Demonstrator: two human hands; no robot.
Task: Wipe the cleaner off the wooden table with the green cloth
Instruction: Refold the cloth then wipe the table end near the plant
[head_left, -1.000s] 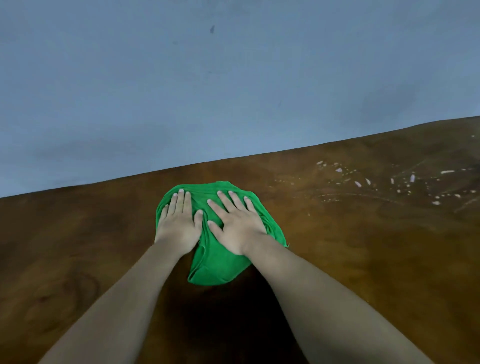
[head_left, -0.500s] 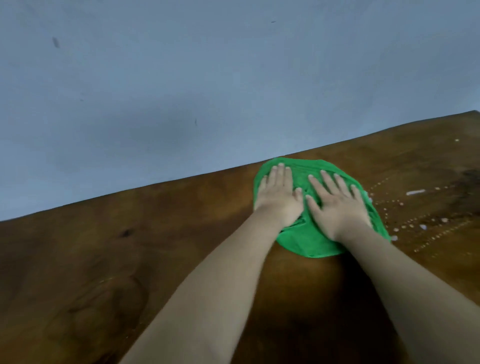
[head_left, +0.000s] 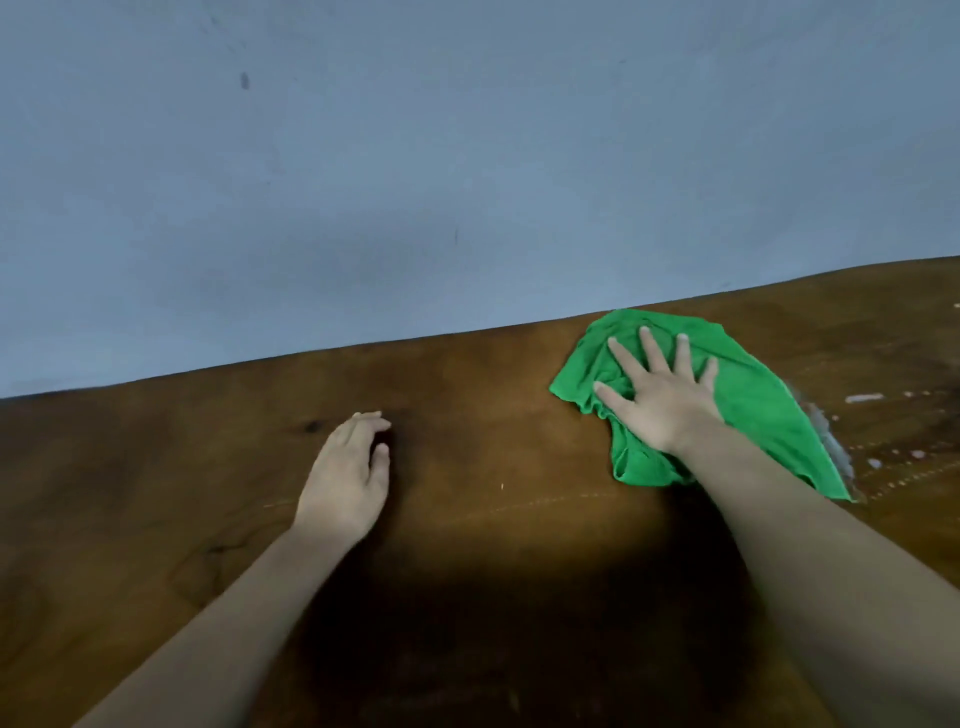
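Filling the upper half of the view at twelve o'clock, a plain blue-grey wall (head_left: 467, 156) meets the far edge of the wooden table (head_left: 493, 405). Table surface dark brown, grain visible, a deep shadow spreading over its near part toward six o'clock.

Two bare forearms enter from the bottom edge, at seven and five o'clock.

Green cloth (head_left: 753, 395) lies crumpled on the table at about two o'clock, close to the far edge. A pale wet smear runs along its right-hand border.

Right hand (head_left: 660, 400) rests palm down on the cloth, fingers spread wide and flat, pressing rather than gripping; nothing is pinched between them.

Left hand (head_left: 348, 473) sits near centre, at about nine o'clock from the cloth and well apart from it, on or just over the bare wood, which I cannot tell. Fingers loosely curled, together, holding nothing.

White drops of cleaner (head_left: 863, 398) dot the wood at three o'clock, just right of the cloth, with thin dotted streaks below them.
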